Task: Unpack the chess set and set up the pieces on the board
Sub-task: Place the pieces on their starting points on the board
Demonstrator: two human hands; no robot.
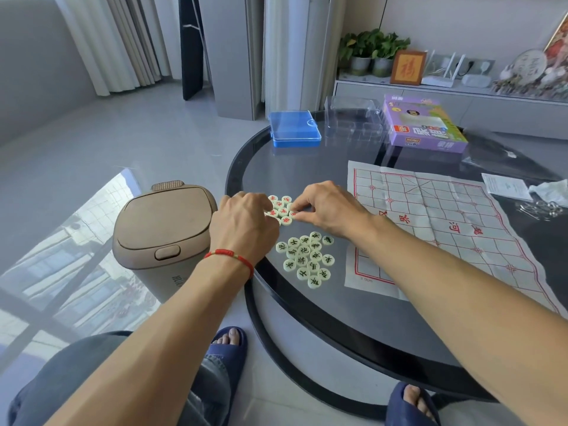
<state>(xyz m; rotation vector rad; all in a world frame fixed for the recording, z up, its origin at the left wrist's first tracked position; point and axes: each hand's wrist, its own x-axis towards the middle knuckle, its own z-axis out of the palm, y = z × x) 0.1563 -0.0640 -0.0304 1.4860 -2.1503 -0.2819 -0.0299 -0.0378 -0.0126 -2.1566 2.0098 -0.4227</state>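
Fingers (pixel 270 207) of my left hand (pixel 242 226) are curled over the left edge of the red-marked pieces (pixel 282 210); fingers of my right hand (pixel 330 209) pinch 1 piece at the cluster's right edge. Both hands are closed down on that group.

Black-marked pieces (pixel 307 258) lie in a separate cluster nearer me, apart from the red.

Step in hand, as I judge it: sorting by colour, placement not begun. The paper board (pixel 436 229) lies flat to the right, bare of pieces.

Next move calls for carrying pieces right onto the grid intersections.

Around: blue plastic case (pixel 294 129) far, purple box (pixel 425 124) and clear tray (pixel 353 118) far right. The board's creases may tip pieces. A bin (pixel 163 229) stands on the floor left of the tabletop (pixel 307 302).
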